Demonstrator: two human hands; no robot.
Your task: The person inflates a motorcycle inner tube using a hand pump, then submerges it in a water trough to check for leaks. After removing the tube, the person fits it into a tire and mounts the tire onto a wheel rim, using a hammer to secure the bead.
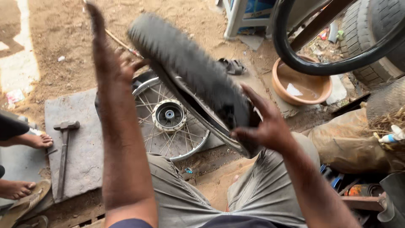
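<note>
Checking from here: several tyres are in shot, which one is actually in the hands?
The treaded black tyre lifted over the spoked wheel, left hand and right hand gripping it; the others sit untouched top right.

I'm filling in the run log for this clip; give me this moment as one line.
left hand: on tyre | right hand: grips tyre's lower end | tyre: lifted above spoked rim | hammer: on slab, untouched

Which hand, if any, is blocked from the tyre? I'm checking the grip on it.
Neither. The right hand grips the black tyre's near end directly, and the left hand is at its far end, with nothing visible between them.
</note>
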